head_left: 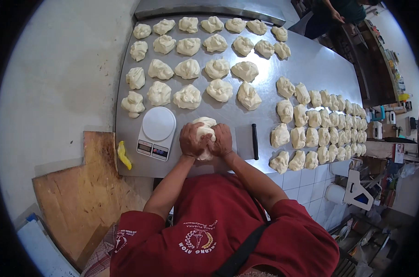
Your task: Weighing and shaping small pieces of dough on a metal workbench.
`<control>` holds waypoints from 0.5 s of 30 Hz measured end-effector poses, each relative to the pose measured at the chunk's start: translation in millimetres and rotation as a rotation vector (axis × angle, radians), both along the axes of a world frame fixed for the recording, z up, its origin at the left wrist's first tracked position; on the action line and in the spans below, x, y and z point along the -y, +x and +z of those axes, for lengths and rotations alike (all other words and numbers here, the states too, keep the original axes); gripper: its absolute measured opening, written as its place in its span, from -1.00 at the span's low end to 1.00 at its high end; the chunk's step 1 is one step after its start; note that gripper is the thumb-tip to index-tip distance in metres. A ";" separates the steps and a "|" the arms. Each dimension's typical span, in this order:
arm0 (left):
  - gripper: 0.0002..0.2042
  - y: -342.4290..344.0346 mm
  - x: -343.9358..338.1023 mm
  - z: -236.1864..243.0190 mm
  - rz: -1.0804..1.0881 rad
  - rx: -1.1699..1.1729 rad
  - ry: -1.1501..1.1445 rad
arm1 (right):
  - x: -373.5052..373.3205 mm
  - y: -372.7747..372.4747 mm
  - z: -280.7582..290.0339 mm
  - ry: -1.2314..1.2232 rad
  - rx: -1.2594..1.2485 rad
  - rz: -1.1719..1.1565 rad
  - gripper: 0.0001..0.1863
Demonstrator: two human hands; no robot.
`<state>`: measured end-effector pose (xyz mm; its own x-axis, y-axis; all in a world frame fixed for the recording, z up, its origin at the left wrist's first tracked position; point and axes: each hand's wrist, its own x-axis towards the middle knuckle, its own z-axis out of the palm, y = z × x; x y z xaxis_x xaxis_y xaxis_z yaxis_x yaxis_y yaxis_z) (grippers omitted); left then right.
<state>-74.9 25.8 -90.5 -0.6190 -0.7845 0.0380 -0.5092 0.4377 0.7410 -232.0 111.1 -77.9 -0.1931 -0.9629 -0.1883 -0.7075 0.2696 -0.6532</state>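
Observation:
Both hands are closed around one lump of pale dough (204,122) at the near edge of the metal table. My left hand (192,140) grips its left side and my right hand (221,140) its right side, the thumbs close together over the middle. Dough shows above and below the fingers. Just left of my left hand sits a white digital kitchen scale (158,127) with a bare round platform. To the right of my right hand lies a dough scraper with a black handle (255,141) and a flat metal blade.
Rows of dough lumps (188,68) cover the far left of the steel table (306,60); more rows (313,118) run along its right. A yellow piece (124,155) lies at the left edge, beside a wooden board (89,194). Another person (341,18) stands beyond the far right.

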 end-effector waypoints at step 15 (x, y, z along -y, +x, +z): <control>-0.15 -9.7 -31.9 20.0 0.074 -0.029 -0.652 | 20.5 -10.5 11.3 -0.742 -0.040 0.009 -0.53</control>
